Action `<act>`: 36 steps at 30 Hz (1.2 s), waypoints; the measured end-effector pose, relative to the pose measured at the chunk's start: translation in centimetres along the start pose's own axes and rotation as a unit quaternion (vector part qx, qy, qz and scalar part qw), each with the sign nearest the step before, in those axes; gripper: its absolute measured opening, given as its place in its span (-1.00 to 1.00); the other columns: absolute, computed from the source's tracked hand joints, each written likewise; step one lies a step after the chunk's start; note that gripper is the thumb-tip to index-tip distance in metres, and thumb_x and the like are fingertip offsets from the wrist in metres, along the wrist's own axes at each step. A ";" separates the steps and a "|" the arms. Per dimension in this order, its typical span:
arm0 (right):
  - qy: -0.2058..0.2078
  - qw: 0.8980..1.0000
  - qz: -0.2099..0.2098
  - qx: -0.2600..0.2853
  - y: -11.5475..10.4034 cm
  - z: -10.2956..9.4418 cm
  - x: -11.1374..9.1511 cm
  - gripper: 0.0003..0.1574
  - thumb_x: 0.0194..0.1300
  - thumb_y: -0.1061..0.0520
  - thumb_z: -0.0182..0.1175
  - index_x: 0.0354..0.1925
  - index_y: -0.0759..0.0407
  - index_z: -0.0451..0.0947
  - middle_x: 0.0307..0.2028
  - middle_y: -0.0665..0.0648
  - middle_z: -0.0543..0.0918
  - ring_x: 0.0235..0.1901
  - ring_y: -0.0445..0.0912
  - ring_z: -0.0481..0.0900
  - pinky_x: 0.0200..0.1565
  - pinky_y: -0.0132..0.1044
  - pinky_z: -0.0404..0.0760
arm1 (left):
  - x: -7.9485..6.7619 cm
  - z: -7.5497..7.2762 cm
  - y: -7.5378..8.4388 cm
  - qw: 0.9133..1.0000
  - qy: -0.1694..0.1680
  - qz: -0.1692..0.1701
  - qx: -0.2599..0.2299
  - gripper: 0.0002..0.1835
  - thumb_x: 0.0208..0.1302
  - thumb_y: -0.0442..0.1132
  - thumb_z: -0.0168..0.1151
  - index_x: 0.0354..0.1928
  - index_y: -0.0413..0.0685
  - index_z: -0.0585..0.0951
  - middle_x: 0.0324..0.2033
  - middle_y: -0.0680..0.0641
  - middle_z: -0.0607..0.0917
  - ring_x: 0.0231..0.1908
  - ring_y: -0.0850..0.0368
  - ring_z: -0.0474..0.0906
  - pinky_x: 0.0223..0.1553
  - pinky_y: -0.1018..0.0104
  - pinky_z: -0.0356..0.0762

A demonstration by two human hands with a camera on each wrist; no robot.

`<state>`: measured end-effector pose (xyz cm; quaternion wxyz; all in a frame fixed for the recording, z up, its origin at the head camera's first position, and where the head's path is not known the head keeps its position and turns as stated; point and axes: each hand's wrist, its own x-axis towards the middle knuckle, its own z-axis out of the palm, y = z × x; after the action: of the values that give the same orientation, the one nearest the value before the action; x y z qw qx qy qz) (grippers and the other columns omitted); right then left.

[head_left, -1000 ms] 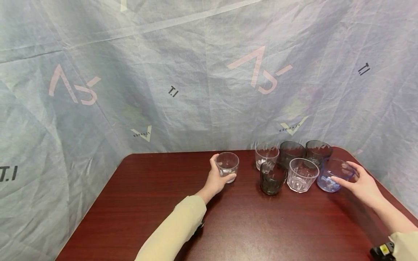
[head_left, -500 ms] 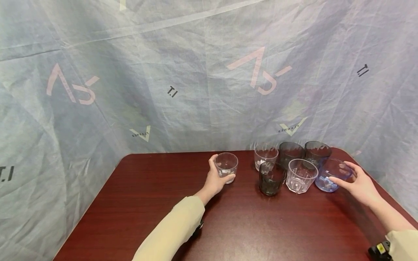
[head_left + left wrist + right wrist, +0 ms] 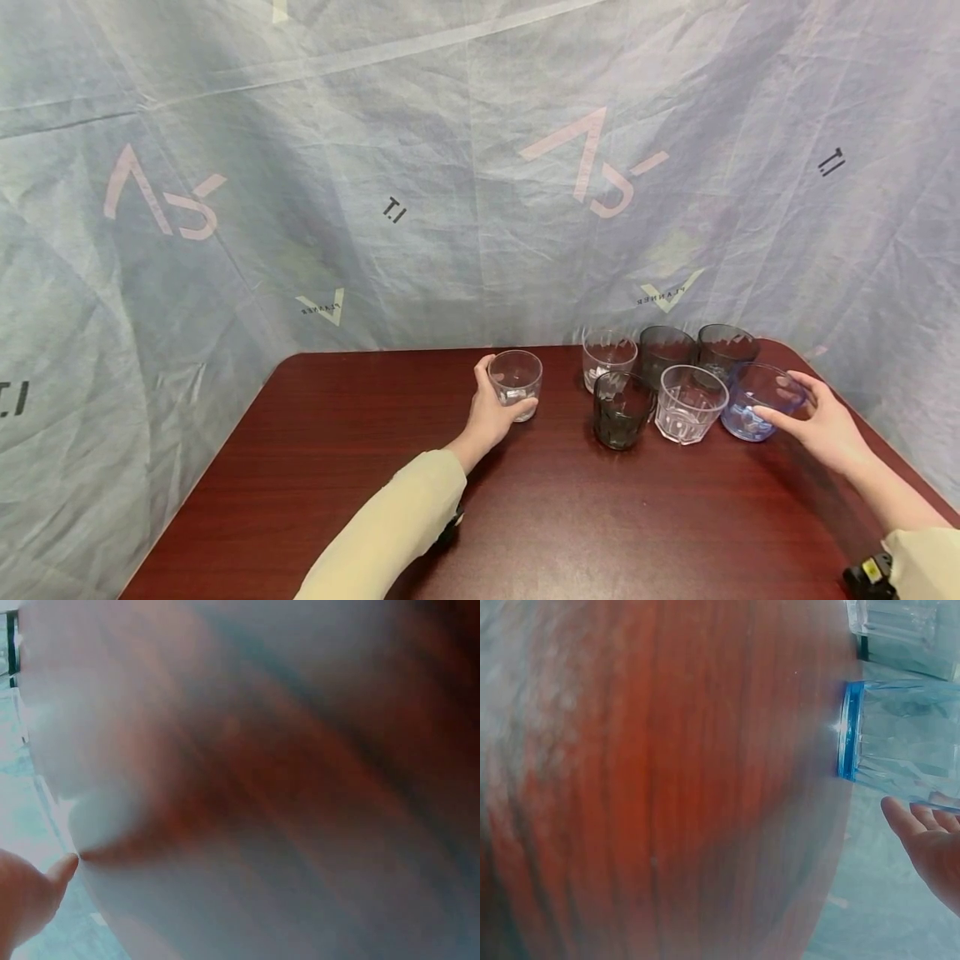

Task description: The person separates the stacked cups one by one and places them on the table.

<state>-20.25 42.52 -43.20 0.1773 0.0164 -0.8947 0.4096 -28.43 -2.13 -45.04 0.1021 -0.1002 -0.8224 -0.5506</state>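
In the head view my left hand (image 3: 492,414) holds a clear glass (image 3: 516,375) upright, its thumb across the near side and fingers round the left. A bluish glass (image 3: 757,400) stands at the right end of a group, with my right hand (image 3: 821,425) round its right side, thumb in front. Directly left of it is a clear faceted glass (image 3: 686,412), then a dark smoky glass (image 3: 618,421). The right wrist view shows the blue glass's base (image 3: 849,731) at the table and my right fingers (image 3: 930,832) beside its wall. Only my left thumb (image 3: 64,874) shows clearly in the left wrist view.
Behind the front glasses stand another clear glass (image 3: 609,358) and two dark glasses, one in the middle (image 3: 666,350) and one at right (image 3: 726,346). They share a dark red wooden table (image 3: 585,525). A grey printed cloth (image 3: 420,275) hangs behind the table's far edge.
The blue glass and my right hand have shifted slightly left, nearer the clear faceted glass. My left hand keeps hold of its clear glass. The whole head view drifts a little.
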 end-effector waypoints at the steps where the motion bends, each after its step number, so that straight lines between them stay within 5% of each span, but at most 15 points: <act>1: 0.000 1.000 0.000 0.001 0.0 0.0 0.0 0.06 0.24 0.12 0.37 0.38 0.52 -0.06 0.02 0.36 0.41 -0.13 -0.69 0.23 -0.22 -0.78 0.27 | 0.0 -0.1 0.0 1.000 -0.002 0.002 -0.001 0.03 -0.01 -0.17 0.57 0.38 0.11 0.04 0.19 -0.26 0.46 0.15 -0.17 0.45 0.11 -0.06 0.39; 8: 0.003 1.000 -0.006 0.012 -0.3 0.0 -0.1 0.04 0.24 0.15 0.36 0.37 0.54 -0.06 0.00 0.17 0.43 -0.13 -0.68 0.23 -0.19 -0.78 0.26 | -0.1 -1.1 0.1 0.999 -0.017 0.016 -0.031 0.02 0.01 -0.14 0.56 0.38 0.19 0.04 0.14 -0.15 0.49 0.12 -0.13 0.47 0.08 -0.02 0.43; 18: 0.004 1.000 -0.007 0.009 -0.1 0.1 -0.1 0.06 0.25 0.15 0.35 0.39 0.53 -0.08 0.06 0.39 0.37 -0.10 -0.68 0.22 -0.16 -0.78 0.25 | -2.2 -1.5 2.2 0.992 -0.063 0.053 -0.097 0.00 0.01 -0.29 0.54 0.37 0.02 0.06 0.10 -0.22 0.53 0.05 -0.17 0.52 -0.01 -0.04 0.48; 36: 0.010 1.000 -0.012 0.016 0.2 0.1 0.0 0.05 0.24 0.16 0.36 0.37 0.55 -0.07 0.01 0.21 0.40 -0.14 -0.67 0.23 -0.18 -0.79 0.25 | -9.4 4.1 6.9 0.966 -0.208 0.058 -0.144 0.01 -0.05 -0.30 0.57 0.34 0.18 0.09 0.12 -0.09 0.48 0.09 0.03 0.48 -0.01 0.33 0.47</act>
<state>-20.31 42.52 -43.42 0.1910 0.0254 -0.8857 0.4223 -17.70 3.75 -43.13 -0.0548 -0.2733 -0.7305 -0.6234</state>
